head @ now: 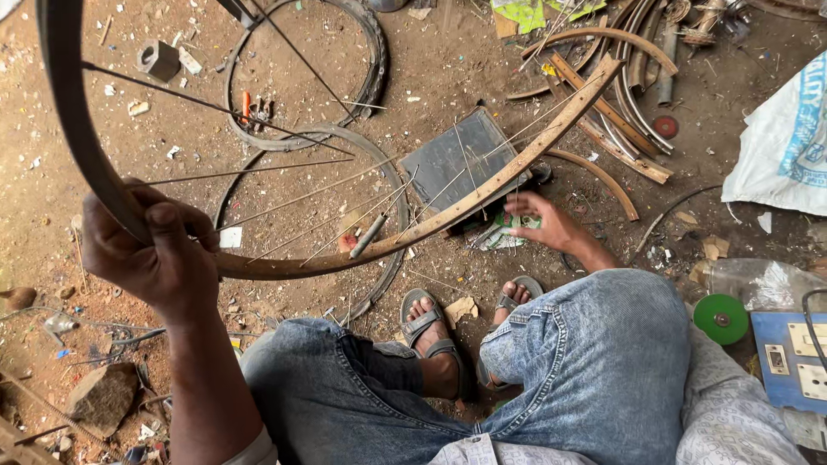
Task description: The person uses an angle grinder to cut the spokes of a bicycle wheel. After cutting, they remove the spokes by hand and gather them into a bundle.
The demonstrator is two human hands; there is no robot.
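While left hand (159, 254) is gripping rusty wheel rim (482, 194) w/ loose spokes at 9 o'clock, right hand (543, 220), fingers half-open, is touching green wrapper (504, 234) on dirt floor (52, 172), 1 o'clock.

- Rusty wheel rim (431, 226), gripped by the left hand (155, 250), arcs across the middle; loose spokes (284, 202) fan inside it, barring passage through the arc.
- Right hand (543, 220) reaches under the rim; dark flat box (457, 159) lies just beyond it.
- Old tyres (370, 77) ring bare dirt left of the box: open ground inside them.
- Pile of bent rim pieces (620, 129) blocks the upper right.
- White sack (780, 146), green disc (721, 319) and blue switchboard (788, 357) crowd the right edge.
- Stone (102, 398) sits lower left.
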